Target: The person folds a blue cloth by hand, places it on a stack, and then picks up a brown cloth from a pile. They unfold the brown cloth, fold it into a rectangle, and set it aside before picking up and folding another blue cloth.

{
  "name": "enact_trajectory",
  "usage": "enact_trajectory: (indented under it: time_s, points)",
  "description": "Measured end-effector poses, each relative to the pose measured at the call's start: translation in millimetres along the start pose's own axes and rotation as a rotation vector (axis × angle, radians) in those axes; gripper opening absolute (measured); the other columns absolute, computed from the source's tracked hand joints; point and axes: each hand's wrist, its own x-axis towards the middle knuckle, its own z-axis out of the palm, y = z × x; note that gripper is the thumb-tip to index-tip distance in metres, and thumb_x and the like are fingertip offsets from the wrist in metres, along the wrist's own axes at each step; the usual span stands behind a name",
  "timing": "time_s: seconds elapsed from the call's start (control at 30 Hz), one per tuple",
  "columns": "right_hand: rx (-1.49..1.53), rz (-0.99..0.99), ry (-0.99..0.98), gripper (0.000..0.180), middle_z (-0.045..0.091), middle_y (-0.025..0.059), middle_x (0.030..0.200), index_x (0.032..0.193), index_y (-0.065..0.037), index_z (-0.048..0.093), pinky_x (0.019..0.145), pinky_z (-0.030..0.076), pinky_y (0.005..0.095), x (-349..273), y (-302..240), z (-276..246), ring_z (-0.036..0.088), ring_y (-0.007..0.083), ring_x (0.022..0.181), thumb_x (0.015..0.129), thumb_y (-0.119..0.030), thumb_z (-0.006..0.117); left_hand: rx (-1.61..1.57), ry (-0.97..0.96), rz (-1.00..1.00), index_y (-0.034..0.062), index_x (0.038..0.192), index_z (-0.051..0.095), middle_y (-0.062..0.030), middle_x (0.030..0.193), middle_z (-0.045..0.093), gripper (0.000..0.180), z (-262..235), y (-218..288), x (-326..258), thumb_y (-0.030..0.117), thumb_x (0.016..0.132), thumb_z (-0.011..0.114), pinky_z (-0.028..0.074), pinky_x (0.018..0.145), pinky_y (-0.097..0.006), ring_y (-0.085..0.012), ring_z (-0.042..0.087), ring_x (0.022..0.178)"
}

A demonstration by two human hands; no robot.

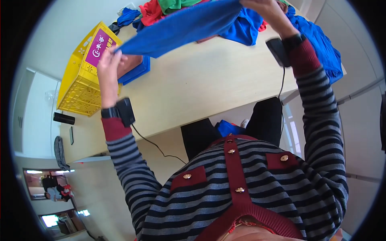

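A blue cloth (181, 33) is stretched in the air above the far part of the table. My left hand (109, 64) pinches its lower left corner, fingers closed. At the top edge my right hand (261, 5) grips the cloth's other end, though its fingertips are partly cut off by the frame. Beneath and beside my left hand lies a stack of folded cloths (138, 72), blue with a brownish-pink one on top. Behind the held cloth is a loose heap of red cloth (151, 12), green cloth (173, 4) and blue cloth (244, 29).
A yellow plastic crate (82, 90) stands at the table's left. Near it are a black cylinder (64, 118), a flat dark object (71, 135) and a grey cloth (60, 150). More blue cloth (319, 46) hangs over the table's right edge. Cables trail from both wrist devices.
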Motion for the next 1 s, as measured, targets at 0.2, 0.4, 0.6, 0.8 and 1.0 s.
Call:
enact_trajectory:
  time_s: [0.2, 0.4, 0.6, 0.8, 1.0]
  points:
    - [-0.223, 0.049, -0.178, 0.016, 0.066, 0.0051, 0.096, 0.106, -0.006, 0.067, 0.082, 0.052, 0.0301, -144, 32, 44, 0.064, 0.017, 0.09, 0.09, -0.007, 0.068, 0.161, -0.162, -0.015, 0.0042, 0.102, 0.064, -0.0024, 0.107, 0.066, 0.016, 22, -103, -113, -0.004, 0.09, 0.059, 0.047, 0.082, -0.024, -0.0125, 0.061, 0.096]
    - [-0.323, 0.133, -0.287, 0.015, 0.068, 0.0074, 0.102, 0.097, -0.006, 0.065, 0.09, 0.052, 0.0367, -237, 46, 77, 0.064, 0.0254, 0.099, 0.083, -0.002, 0.068, 0.258, -0.28, -0.21, 0.0045, 0.098, 0.065, -0.007, 0.119, 0.062, 0.018, 44, -120, -196, -0.008, 0.087, 0.06, 0.047, 0.088, -0.026, -0.0145, 0.059, 0.107]
    - [-0.417, 0.127, -0.346, 0.018, 0.068, 0.0084, 0.107, 0.097, -0.006, 0.063, 0.094, 0.051, 0.0397, -239, 38, 67, 0.061, 0.0297, 0.106, 0.081, 0.001, 0.067, 0.396, -0.248, -0.128, 0.0031, 0.095, 0.065, -0.0101, 0.126, 0.058, 0.019, 50, -110, -216, -0.011, 0.082, 0.06, 0.048, 0.09, -0.028, -0.0188, 0.059, 0.113]
    - [-0.475, 0.09, -0.434, 0.013, 0.068, 0.0096, 0.109, 0.097, -0.005, 0.064, 0.094, 0.05, 0.04, -238, 31, 59, 0.062, 0.0296, 0.106, 0.084, -0.005, 0.067, 0.482, -0.314, -0.1, 0.0027, 0.094, 0.065, -0.013, 0.125, 0.06, 0.017, 54, -87, -221, -0.009, 0.082, 0.063, 0.048, 0.096, -0.035, -0.0266, 0.06, 0.114]
    - [-0.504, 0.23, -0.579, 0.015, 0.067, 0.01, 0.111, 0.1, -0.005, 0.064, 0.095, 0.048, 0.0409, -212, 20, 64, 0.061, 0.0307, 0.106, 0.087, -0.011, 0.067, 0.554, -0.492, -0.028, 0.0044, 0.096, 0.069, -0.0138, 0.126, 0.062, 0.011, 34, -77, -201, 0.004, 0.085, 0.067, 0.048, 0.097, -0.042, -0.0331, 0.061, 0.113]
